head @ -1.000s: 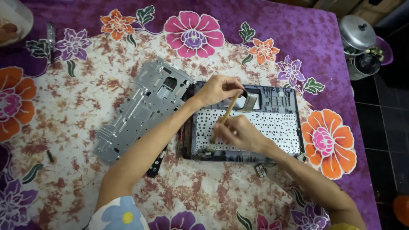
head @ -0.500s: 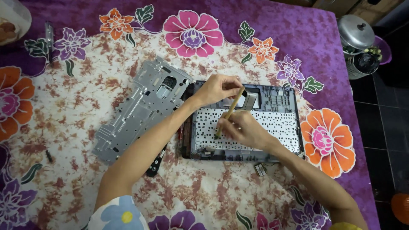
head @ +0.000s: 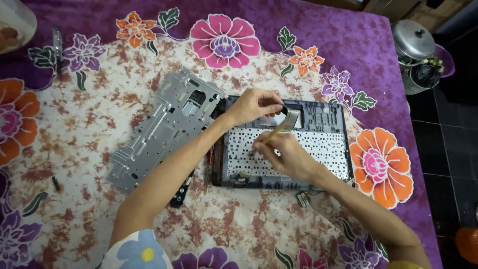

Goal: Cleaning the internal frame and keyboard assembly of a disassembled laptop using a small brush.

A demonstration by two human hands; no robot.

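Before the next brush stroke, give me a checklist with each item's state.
1. Left hand steadying the laptop shell at its top edge: ok.
2. Right hand has a grip on the brush: ok.
3. Bristles on the shell: cannot tell.
4. Metal plate lying off to the side of the shell: ok.
5. Loose connector out of the shell, on the cloth: ok.

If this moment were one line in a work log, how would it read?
left hand: steadying laptop casing | right hand: holding brush over the casing | metal plate: on floral cloth, left of casing
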